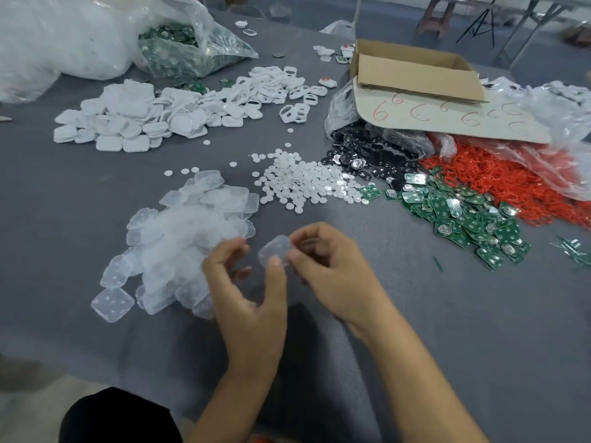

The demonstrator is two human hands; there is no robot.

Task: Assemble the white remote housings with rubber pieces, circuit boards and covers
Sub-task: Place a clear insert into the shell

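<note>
head cam: right hand [332, 266] is pinching a clear rubber piece [275, 249], left hand [252, 289] is just touching it with the thumb, fingers loose, beside the pile [182, 244].

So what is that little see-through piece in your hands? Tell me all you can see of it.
The translucent rubber piece is a small, milky rounded square, thin and soft-looking; any bumps on it are too blurred to make out. It is held up off the grey table. The right hand pinches its right edge, and the left hand touches its lower edge with the thumb tip.
</note>
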